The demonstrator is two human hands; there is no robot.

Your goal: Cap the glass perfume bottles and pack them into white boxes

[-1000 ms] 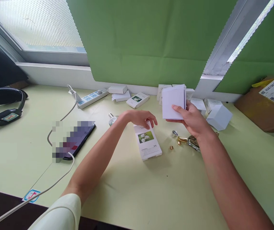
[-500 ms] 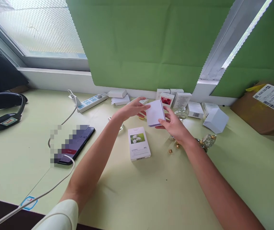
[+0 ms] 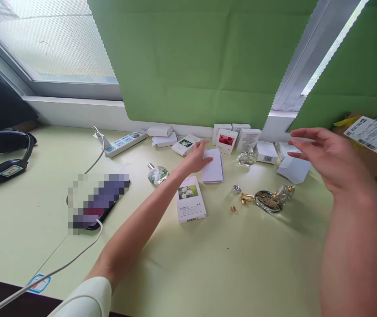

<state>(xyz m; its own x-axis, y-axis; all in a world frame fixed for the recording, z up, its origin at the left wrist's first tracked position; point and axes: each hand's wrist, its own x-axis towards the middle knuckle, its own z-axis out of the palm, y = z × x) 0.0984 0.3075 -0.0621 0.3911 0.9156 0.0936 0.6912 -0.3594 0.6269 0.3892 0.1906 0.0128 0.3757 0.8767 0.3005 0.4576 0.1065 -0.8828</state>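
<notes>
A plain white folded card (image 3: 212,166) stands near the middle of the table. My left hand (image 3: 197,158) grips its left edge, the thumb over the front and the other fingers partly hidden. Raised at the right, my right hand (image 3: 328,156) holds nothing, fingers apart. In front of the card lies a white box with a white-flower picture (image 3: 191,200). To its left lies a round glass perfume bottle (image 3: 158,175). Two ornate glass bottles (image 3: 269,201) lie to the right, beside a silver spray top (image 3: 236,189) and a small gold cap (image 3: 233,209).
Several white boxes (image 3: 248,139) stand along the wall, with another clear glass bottle (image 3: 247,157) before them. A power strip (image 3: 126,144), a phone (image 3: 109,207) with a white cable and a black headset (image 3: 5,154) are at left. A cardboard carton (image 3: 360,154) is at right.
My right hand has let go of the white card and moved far right, nearer the camera. The card has come down slightly toward the table, still in my left hand.
</notes>
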